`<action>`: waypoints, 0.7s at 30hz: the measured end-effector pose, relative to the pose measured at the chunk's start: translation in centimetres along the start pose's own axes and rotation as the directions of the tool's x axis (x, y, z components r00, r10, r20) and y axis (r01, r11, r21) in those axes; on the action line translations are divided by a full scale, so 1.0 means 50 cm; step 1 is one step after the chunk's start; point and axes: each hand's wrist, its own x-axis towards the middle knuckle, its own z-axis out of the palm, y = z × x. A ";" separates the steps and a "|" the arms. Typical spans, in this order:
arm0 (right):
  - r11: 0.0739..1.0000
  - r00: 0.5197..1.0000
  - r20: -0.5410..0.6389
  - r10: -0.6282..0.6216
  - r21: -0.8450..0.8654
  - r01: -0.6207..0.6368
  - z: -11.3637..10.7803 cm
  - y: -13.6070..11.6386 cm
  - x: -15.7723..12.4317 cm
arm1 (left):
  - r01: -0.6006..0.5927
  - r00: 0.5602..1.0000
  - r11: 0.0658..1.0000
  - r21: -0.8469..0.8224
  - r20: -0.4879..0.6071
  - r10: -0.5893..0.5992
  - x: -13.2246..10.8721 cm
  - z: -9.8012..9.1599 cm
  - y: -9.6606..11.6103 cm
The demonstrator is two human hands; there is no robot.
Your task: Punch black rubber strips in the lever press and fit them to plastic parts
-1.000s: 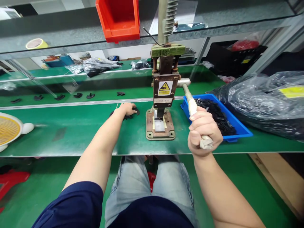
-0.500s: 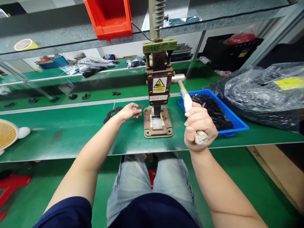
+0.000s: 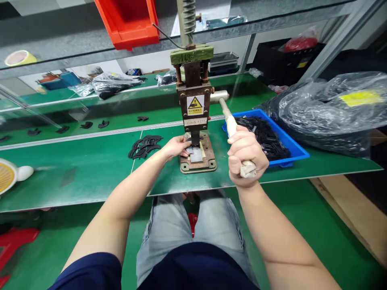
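Note:
My left hand (image 3: 179, 146) pinches a curved black part (image 3: 190, 149) at the left side of the press's ram, just over the metal plate on its base. My fingers partly cover the part. My right hand (image 3: 248, 157) is wrapped round the tape-covered lever (image 3: 231, 125) of the hand press (image 3: 195, 102), to the right of its body. The press stands on a brown base (image 3: 208, 155) on the green table. To the left of my left hand lies a pile of curved black parts (image 3: 144, 146).
A blue tray (image 3: 298, 155) full of black pieces sits at the right, beside a large plastic bag (image 3: 332, 108). Several black parts (image 3: 86, 125) lie in a row behind a rail. A red bin (image 3: 130, 38) is on the shelf above; a fan (image 3: 7, 176) stands left.
My left hand has moved right with the curved black part, from beside the press to its ram. My right hand still grips the lever. The whole view has shifted slightly.

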 end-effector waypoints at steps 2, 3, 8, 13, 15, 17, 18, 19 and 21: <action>1.000 1.000 -0.007 0.007 0.014 -0.007 0.001 0.000 -0.001 | 0.009 1.000 0.999 0.031 0.009 -0.009 0.002 0.003 0.004; 1.000 1.000 -0.010 0.011 0.024 -0.011 0.002 -0.001 -0.001 | 0.016 1.000 0.999 0.046 0.017 -0.017 0.004 0.004 0.006; 0.999 0.999 -0.048 0.018 0.038 -0.016 0.010 -0.004 0.001 | 0.050 0.998 0.987 0.155 0.021 -0.053 0.019 0.006 0.014; 0.999 0.998 -0.049 0.034 0.030 -0.033 0.009 -0.008 0.001 | 0.097 0.995 0.974 0.207 0.003 -0.100 0.029 0.015 0.007; 0.999 0.998 -0.037 0.046 0.028 -0.045 0.005 -0.009 0.002 | 0.082 0.997 0.974 0.213 -0.018 -0.081 0.024 0.023 0.001; 0.999 0.999 -0.022 0.033 0.032 -0.032 0.002 -0.008 0.005 | 0.036 0.999 0.977 0.209 -0.043 -0.028 0.013 0.032 -0.005; 0.999 1.000 -0.016 0.018 0.037 -0.017 0.002 -0.007 0.007 | 0.014 0.999 0.981 0.193 -0.046 -0.005 0.006 0.035 -0.009; 0.999 1.000 -0.012 0.001 0.041 0.000 0.002 -0.006 0.009 | -0.008 0.999 0.987 0.163 -0.031 0.014 -0.001 0.035 -0.012; 0.999 1.000 -0.013 -0.026 0.047 0.026 0.003 -0.002 0.013 | -0.066 0.997 0.995 0.079 0.050 0.062 -0.012 0.020 -0.020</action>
